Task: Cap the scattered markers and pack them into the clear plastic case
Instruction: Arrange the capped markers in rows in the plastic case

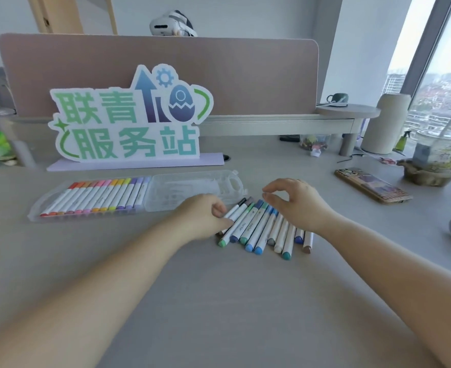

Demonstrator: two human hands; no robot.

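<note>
The clear plastic case [192,191] lies open on the desk. Its left half holds a row of several capped markers [99,199] in red, orange, pink, yellow and purple; its right half holds none. In front of the case lies a bunch of several loose capped markers [261,229] with green, blue, grey and brown caps. My left hand [203,216] pinches the leftmost markers of the bunch at their white barrels. My right hand [296,203] hovers over the bunch's right side, fingers loosely curled, holding nothing.
A cut-out sign [129,115] on a lilac base stands behind the case. A phone [373,188] lies at the right, with a drink cup [436,152] in a holder beyond it. A desk shelf [285,123] and partition run along the back.
</note>
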